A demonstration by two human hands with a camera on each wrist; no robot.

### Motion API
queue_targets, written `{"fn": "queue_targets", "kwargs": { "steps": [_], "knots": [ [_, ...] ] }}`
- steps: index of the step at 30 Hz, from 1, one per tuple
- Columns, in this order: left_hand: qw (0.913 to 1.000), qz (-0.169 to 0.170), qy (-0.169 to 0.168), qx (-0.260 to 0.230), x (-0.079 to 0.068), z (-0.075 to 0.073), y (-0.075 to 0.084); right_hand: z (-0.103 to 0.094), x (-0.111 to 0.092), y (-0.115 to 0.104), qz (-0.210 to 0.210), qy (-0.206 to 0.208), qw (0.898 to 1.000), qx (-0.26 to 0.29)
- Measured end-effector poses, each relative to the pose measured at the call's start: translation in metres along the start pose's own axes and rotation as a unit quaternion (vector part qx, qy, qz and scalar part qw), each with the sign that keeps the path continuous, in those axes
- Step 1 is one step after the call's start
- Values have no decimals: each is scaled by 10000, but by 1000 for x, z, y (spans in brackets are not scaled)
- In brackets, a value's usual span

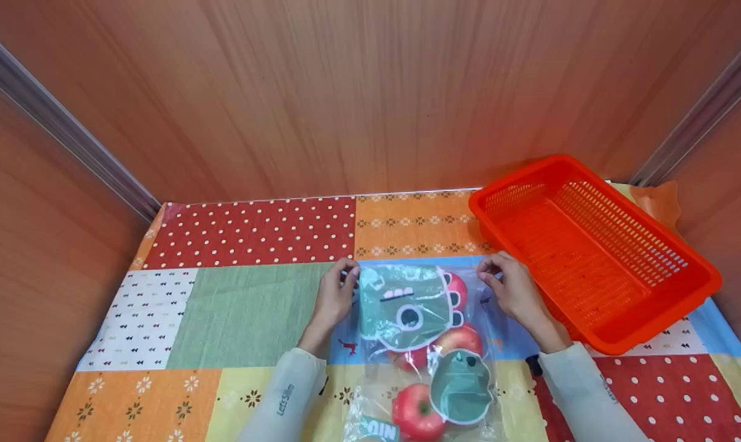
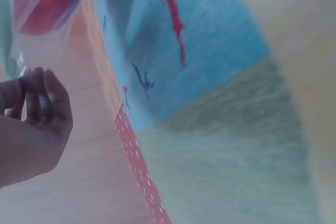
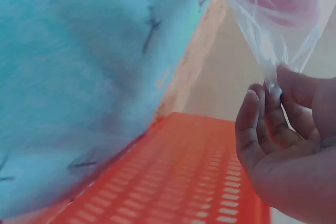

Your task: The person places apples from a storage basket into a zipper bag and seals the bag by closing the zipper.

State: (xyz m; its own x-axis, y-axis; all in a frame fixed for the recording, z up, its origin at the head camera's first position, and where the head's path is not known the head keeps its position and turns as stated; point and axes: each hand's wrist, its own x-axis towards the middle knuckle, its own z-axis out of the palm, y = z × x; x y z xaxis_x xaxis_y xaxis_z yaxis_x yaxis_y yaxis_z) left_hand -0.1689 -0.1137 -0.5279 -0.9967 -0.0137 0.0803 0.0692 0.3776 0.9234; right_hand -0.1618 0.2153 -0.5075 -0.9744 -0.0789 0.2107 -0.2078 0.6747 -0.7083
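A clear plastic bag (image 1: 379,380) with green cartoon prints hangs between both hands in the head view. Several red apples (image 1: 418,410) show through it. My left hand (image 1: 335,294) pinches the bag's upper left corner between thumb and fingers; the left wrist view shows this hand (image 2: 37,124) at the bag's edge. The opposite top corner is pinched by my right hand (image 1: 514,291). In the right wrist view, the plastic gathers into a point between the thumb and fingers of that hand (image 3: 286,135). Prints and glare partly hide the apples.
An orange-red perforated basket (image 1: 566,245) stands at the right, just beyond the right hand, with no contents visible. A patchwork cloth (image 1: 266,319) covers the table. Wood-grain panels (image 1: 345,98) rise at the back and both sides.
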Motion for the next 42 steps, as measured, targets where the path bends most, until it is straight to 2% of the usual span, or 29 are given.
{"fn": "queue_targets", "kwargs": {
  "steps": [6, 11, 16, 23, 27, 31, 36, 40, 42],
  "knots": [
    [9992, 68, 356, -181, 11, -1, 6, -3, 12, -13, -48, 138, 9999, -15],
    [9974, 158, 653, -244, 23, -1, 10, -3, 23, -19, -159, 238, 9990, -348],
    [9963, 96, 828, -192, 32, -1, 15, -2, 34, -25, -124, 214, 9980, -585],
    [9963, 138, 847, -45, 42, -1, 12, 3, 48, -25, -123, 67, 9922, -1239],
    [9969, 123, 781, -35, 45, 2, 5, 7, 51, -22, -30, -56, 9937, -1121],
    [9970, 24, 769, 1, 47, 6, 0, 11, 53, -20, 8, -82, 9925, -1223],
    [9971, -69, 758, 35, 44, 8, -1, 14, 51, -18, -129, 0, 9848, -1734],
    [9980, -114, 624, 2, 38, 9, -1, 16, 46, -17, -214, 16, 9760, -2166],
    [9983, -178, 558, 69, 34, 10, 0, 17, 41, -17, -218, -21, 9754, -2193]
  ]
}}
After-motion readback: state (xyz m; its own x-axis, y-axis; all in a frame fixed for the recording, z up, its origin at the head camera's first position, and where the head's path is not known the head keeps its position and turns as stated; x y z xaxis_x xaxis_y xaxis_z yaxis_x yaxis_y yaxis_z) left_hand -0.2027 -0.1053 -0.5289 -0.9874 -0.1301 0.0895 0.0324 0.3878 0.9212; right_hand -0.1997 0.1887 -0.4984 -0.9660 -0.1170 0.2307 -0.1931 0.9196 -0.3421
